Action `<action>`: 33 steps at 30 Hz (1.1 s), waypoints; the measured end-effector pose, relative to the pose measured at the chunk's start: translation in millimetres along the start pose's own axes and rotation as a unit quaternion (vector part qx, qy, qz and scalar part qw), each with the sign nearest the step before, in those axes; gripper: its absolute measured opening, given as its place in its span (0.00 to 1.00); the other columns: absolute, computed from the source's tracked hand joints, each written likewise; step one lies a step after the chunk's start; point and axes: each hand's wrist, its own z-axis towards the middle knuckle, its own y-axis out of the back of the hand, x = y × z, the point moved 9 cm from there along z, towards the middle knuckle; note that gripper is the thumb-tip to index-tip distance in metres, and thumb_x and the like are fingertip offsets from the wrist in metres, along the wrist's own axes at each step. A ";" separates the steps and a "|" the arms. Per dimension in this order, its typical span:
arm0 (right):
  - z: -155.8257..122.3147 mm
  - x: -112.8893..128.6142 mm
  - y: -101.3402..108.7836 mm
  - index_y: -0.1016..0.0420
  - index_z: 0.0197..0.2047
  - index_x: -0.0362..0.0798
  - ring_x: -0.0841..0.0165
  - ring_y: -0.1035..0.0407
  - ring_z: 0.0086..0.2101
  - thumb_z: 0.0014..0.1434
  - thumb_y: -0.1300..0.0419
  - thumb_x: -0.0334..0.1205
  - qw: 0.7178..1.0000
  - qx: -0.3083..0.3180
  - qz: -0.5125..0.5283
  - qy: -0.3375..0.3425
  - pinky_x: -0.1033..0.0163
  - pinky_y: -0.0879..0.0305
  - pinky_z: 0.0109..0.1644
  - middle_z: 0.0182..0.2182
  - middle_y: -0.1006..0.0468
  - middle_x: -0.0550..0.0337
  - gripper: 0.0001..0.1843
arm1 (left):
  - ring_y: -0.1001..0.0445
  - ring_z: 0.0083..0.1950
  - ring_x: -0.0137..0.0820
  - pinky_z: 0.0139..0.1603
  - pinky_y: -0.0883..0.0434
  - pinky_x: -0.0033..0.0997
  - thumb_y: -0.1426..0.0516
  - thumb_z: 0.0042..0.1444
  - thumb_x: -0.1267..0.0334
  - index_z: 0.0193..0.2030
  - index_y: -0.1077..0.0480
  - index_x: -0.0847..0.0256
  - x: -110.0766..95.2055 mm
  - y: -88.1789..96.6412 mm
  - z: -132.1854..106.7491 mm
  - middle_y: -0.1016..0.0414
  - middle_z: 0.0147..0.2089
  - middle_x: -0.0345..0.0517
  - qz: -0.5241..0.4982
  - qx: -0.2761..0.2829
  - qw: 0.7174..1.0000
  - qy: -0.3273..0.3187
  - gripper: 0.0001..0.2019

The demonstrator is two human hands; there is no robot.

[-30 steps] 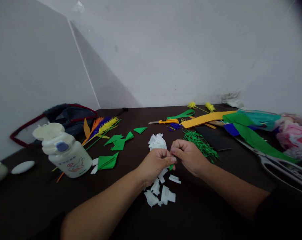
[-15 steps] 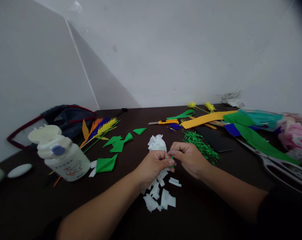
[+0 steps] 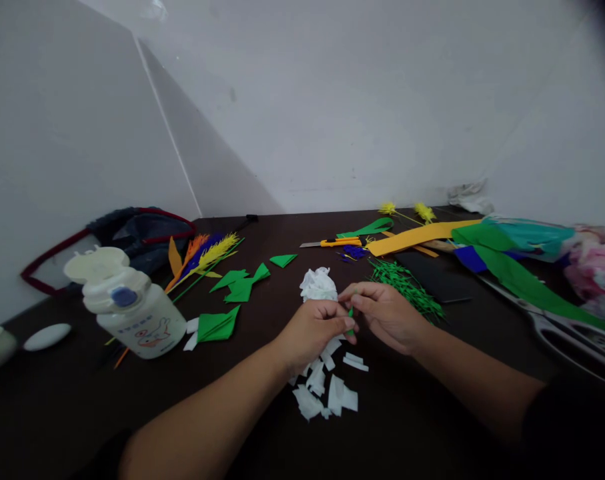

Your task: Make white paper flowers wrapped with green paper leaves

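Observation:
Near the table's middle, my left hand (image 3: 312, 333) is closed, pinching a small rolled strip of green paper (image 3: 351, 313) between thumb and fingers. My right hand (image 3: 389, 317) meets it from the right. Its thumb and forefinger are pressed together at the strip's upper end; what lies between them is too small to make out. White paper scraps (image 3: 309, 403) lie below and partly beneath my left hand. Crumpled white tissue (image 3: 318, 283) sits just beyond both hands. Fringed green paper (image 3: 407, 287) lies behind my right hand.
A white bottle (image 3: 137, 313) with its lid up stands left, near green paper pieces (image 3: 219, 325) and a yellow paper ear (image 3: 215, 252). Farther back lies a yellow cutter (image 3: 339, 243), blade out. Scissors (image 3: 557, 327), an orange strip (image 3: 417, 237) and a green strip (image 3: 537, 287) are right.
My right fingers have shifted slightly up and away from my left fingertips, showing more of the green strip. The whole view has moved a little; the other things lie as before.

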 end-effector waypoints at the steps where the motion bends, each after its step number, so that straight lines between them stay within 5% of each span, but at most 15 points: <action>1: -0.4 1.8 -0.3 0.30 0.28 0.45 0.73 0.38 0.25 0.49 0.40 0.42 1.000 0.005 -0.005 0.005 0.65 0.39 0.26 0.25 0.32 0.62 0.08 | 0.33 0.28 0.26 0.36 0.37 0.28 0.42 0.46 0.60 0.23 0.30 0.66 0.3 -0.4 0.1 0.28 0.24 0.44 -0.003 0.001 1.000 0.004 0.10; 10: 0.6 5.9 14.1 0.45 0.19 0.48 0.76 0.50 0.20 0.48 0.40 0.43 0.986 -0.081 -0.134 0.050 0.68 0.49 0.21 0.18 0.45 0.69 0.18 | 0.32 0.29 0.28 0.35 0.36 0.28 0.47 0.50 0.64 0.25 0.29 0.65 -4.1 -3.3 -0.2 0.28 0.24 0.44 0.130 0.012 0.991 -0.018 0.09; 16: -0.3 16.5 19.3 0.46 0.16 0.48 0.75 0.52 0.20 0.47 0.40 0.42 0.966 -0.128 -0.211 0.080 0.66 0.52 0.23 0.16 0.47 0.69 0.19 | 0.31 0.35 0.30 0.44 0.38 0.31 0.46 0.49 0.65 0.20 0.29 0.62 -18.7 0.4 -2.3 0.26 0.26 0.43 0.312 -0.018 0.947 -0.074 0.09; 21: -0.6 22.5 19.9 0.47 0.16 0.48 0.75 0.53 0.20 0.47 0.40 0.43 0.961 -0.131 -0.236 0.068 0.66 0.54 0.24 0.16 0.48 0.69 0.19 | 0.33 0.30 0.28 0.34 0.37 0.28 0.42 0.46 0.59 0.30 0.28 0.64 -4.0 5.6 0.6 0.28 0.28 0.43 0.170 0.001 0.985 -0.008 0.10; 25: -0.9 20.1 18.7 0.45 0.17 0.48 0.75 0.51 0.21 0.47 0.40 0.44 0.962 -0.132 -0.227 0.070 0.66 0.52 0.24 0.17 0.45 0.68 0.18 | 0.35 0.27 0.25 0.32 0.38 0.26 0.38 0.41 0.59 0.26 0.32 0.67 1.2 5.9 3.9 0.31 0.25 0.42 0.023 -0.046 0.999 -0.004 0.12; 29: -1.3 12.5 15.7 0.41 0.19 0.47 0.74 0.47 0.21 0.48 0.41 0.44 0.975 -0.121 -0.177 0.060 0.66 0.48 0.25 0.18 0.41 0.68 0.15 | 0.36 0.24 0.24 0.30 0.38 0.25 0.38 0.41 0.58 0.20 0.35 0.66 2.2 5.3 3.5 0.32 0.21 0.41 0.005 -0.096 0.995 0.003 0.13; 33: -0.3 6.8 2.4 0.33 0.25 0.47 0.72 0.40 0.26 0.50 0.42 0.43 0.995 -0.036 -0.085 0.043 0.63 0.42 0.33 0.23 0.33 0.64 0.09 | 0.40 0.20 0.21 0.25 0.42 0.23 0.39 0.42 0.58 0.19 0.36 0.65 3.2 8.4 1.9 0.35 0.18 0.37 0.005 -0.100 0.995 0.018 0.14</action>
